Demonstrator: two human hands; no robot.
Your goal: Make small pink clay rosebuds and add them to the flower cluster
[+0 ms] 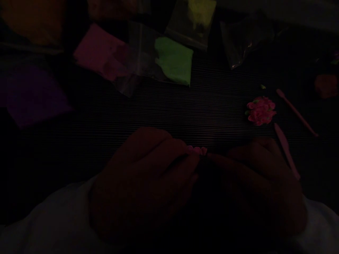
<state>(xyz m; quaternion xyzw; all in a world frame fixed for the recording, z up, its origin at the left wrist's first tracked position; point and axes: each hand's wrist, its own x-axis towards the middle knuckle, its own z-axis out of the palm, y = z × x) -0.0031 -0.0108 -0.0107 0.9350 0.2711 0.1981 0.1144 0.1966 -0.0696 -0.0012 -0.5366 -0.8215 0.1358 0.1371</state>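
Observation:
The picture is very dark. My left hand (150,173) is closed, its thumb and finger pinching a small pink strip of modelling clay (196,150) with a wavy, petal-like edge. Only the strip's right end shows beyond the fingertips. From the other side, my right hand (262,180) points its index finger at that end, touching or almost touching it. Its other visible fingers are bent, while the thumb is lost in shadow. To the right, beyond the hands, lies a pink clay flower cluster (261,111) with bits of green.
Right of the cluster lie a pink thin modelling tool (296,112) and a pink clay knife (286,148). A reddish lump (326,85) sits at the right edge. Bags of pink clay (97,53), green clay (174,60), yellow clay (202,13) and purple clay (37,93) line the back and left.

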